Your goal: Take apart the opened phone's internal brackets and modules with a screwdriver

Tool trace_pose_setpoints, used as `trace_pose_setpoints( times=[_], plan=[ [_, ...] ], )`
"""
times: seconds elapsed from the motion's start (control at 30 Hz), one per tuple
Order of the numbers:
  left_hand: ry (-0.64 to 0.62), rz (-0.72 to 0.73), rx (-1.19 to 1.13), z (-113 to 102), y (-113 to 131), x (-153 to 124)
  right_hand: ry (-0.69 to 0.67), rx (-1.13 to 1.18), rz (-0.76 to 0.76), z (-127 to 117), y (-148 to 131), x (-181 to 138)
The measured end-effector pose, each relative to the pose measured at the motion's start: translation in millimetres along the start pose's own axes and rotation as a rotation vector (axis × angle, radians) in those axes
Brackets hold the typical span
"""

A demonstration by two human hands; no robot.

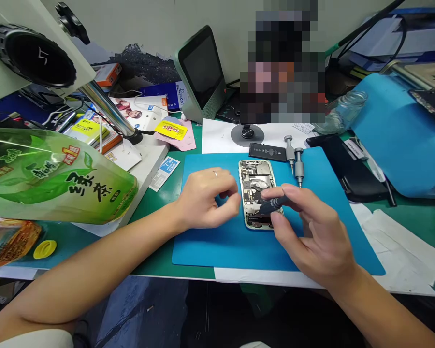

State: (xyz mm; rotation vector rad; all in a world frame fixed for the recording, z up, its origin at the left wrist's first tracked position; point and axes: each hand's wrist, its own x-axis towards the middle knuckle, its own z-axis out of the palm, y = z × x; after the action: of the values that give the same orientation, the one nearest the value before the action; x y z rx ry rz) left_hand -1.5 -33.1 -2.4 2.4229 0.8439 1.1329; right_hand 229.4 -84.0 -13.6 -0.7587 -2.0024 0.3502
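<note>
From the near left a bare forearm reaches in, wrist almost straight, ending in the left hand, a ring on one finger. It hovers over or rests on the blue mat, loosely closed, fingers curled under and thumb bent toward the forefinger, just beside the phone's left edge. The other forearm comes from the near right. The right hand grips a dark tool between thumb and fingertips, its other fingers bent toward the palm. The tool slants down to the left over the phone's near part; whether its tip touches, I cannot tell.

The phone lies flat on the mat between the hands, long side running near to far, its insides bare within a pale, round-cornered frame. Its near end shows a dark strip with small metal parts, then a light block at the left; fingers and tool cover part of the right side. Farther up, a pale round shape shows in the middle, with boards and silvery plates at the far end.

Beyond it lie a flat black battery and, to its right, two grey screwdrivers, tips pointing near.
</note>
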Motion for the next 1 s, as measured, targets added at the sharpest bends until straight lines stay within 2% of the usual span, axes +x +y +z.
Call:
trace_pose_setpoints(
  times=[0.17, 0.27, 0.8, 1.0],
  plan=[
    [-0.236, 0.043, 0.088, 0.6, -0.3, -0.1, 0.044, -0.099, -0.024, -2.0, 1.0, 0.9],
    [-0.305, 0.026, 0.123, 3.8, -3.2, -2.4, 0.041, -0.053, 0.026, -1.5, 1.4, -1.0],
    [-0.374, -0.062, 0.186, 7.1, -1.6, -4.1, 0.033, -0.143, -0.056, -2.3, -4.2, 6.8],
    [-0.373, -0.096, 0.179, 10.2, -1.5, -4.9, 0.036, -0.15, -0.012, -2.2, -6.1, 6.8]
  ],
)
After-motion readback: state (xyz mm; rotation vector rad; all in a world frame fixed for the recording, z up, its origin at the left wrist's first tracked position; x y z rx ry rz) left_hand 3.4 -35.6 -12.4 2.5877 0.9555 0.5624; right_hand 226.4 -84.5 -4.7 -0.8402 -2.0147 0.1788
